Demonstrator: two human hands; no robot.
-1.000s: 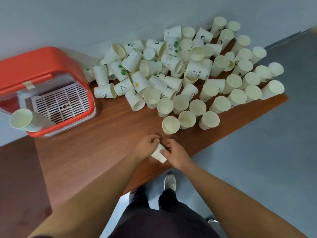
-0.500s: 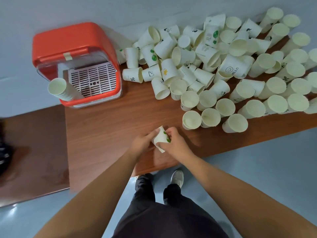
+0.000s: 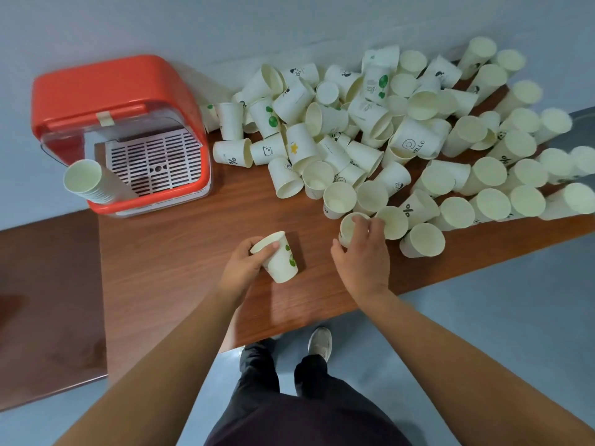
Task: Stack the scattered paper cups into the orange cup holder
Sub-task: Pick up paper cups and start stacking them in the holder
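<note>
- The left grip is closed around a green-printed cup, with the thumb lying across the wall just under the rim. The cup is tilted, its mouth pointing up and to the left.
- Whether that cup's base touches the bench cannot be told. It lies over the bare wood near the front edge.
- The right grip is closed on a plain cup. The fingers curl over its rim and the thumb presses against its near side.
- That plain cup sits at the near edge of the pile, touching the cups next to it.
- The loose cups cover the right half of the bench back to the wall. Some stand upright and some lie on their sides. A few carry prints: a star, a smiley, green leaves, a percent sign.
- The orange cup holder stands at the bench's far left corner, well apart from both grips. Its slotted white tray is in view.
- A nested stack of cups leans out of the holder's front left, mouth towards the camera.
- Beneath the front edge of the bench, a shoe rests on the grey floor.
</note>
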